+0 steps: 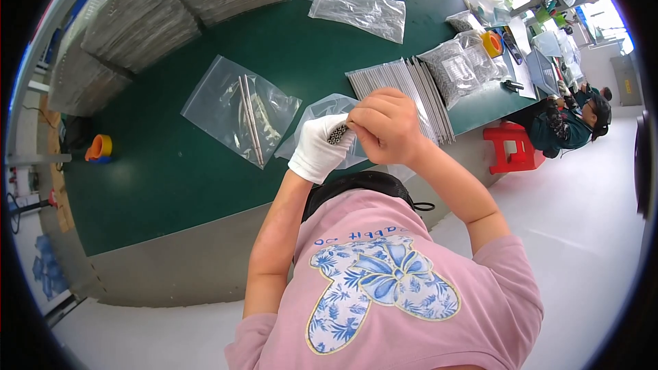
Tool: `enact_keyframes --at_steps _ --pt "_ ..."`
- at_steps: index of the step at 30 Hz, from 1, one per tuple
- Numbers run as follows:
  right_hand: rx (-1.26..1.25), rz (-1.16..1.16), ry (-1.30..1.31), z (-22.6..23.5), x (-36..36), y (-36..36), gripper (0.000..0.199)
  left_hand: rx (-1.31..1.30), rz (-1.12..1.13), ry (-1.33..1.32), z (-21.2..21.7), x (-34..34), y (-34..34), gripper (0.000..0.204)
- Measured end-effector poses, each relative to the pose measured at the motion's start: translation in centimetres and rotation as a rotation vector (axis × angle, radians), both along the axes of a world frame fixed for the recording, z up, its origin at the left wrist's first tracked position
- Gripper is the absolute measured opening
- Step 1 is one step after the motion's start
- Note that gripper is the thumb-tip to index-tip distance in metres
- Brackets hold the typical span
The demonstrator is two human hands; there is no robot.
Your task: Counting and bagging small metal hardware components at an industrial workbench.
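Gripping rod bundle [338,134] end-on in gloved L hand [317,149], bare R hand [388,125] pinching tips to even them, bag [240,109] lying just left on desk [171,178].

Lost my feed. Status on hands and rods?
Left hand gloved, gripping rod bundle. Right hand bare, pinching at bundle's end. Nothing in the way.

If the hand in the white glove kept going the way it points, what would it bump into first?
Probably the bare right hand: the gloved left hand points right at it, holding a bundle of thin rods between them. Depth is unclear.
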State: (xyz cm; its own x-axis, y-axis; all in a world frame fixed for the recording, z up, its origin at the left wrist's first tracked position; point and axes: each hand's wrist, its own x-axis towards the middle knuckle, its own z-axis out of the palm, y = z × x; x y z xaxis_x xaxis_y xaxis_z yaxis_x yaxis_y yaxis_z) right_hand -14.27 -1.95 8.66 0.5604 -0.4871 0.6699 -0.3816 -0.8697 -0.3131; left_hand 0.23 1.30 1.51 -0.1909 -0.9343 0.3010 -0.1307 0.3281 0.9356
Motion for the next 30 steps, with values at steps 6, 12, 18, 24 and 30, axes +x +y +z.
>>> enact_keyframes --at_steps 6,12,18,24,30 --pt "0.045 -0.032 0.011 0.9 0.0 0.4 0.011 0.035 0.006 0.016 0.4 0.1 0.0 0.022" --pt "0.134 -0.042 0.007 0.4 0.0 0.5 0.011 0.018 0.001 0.004 0.2 0.1 0.0 0.022" --pt "0.081 -0.025 0.025 0.6 0.1 0.6 0.012 0.001 0.01 0.016 0.2 0.1 0.1 0.022" --pt "0.066 0.0 0.044 -0.1 0.2 0.7 0.012 0.046 -0.028 0.026 -0.2 0.0 0.2 0.025" --pt "0.077 -0.022 0.074 0.2 0.3 0.7 0.013 0.019 -0.023 0.019 -0.3 0.1 -0.1 0.024"
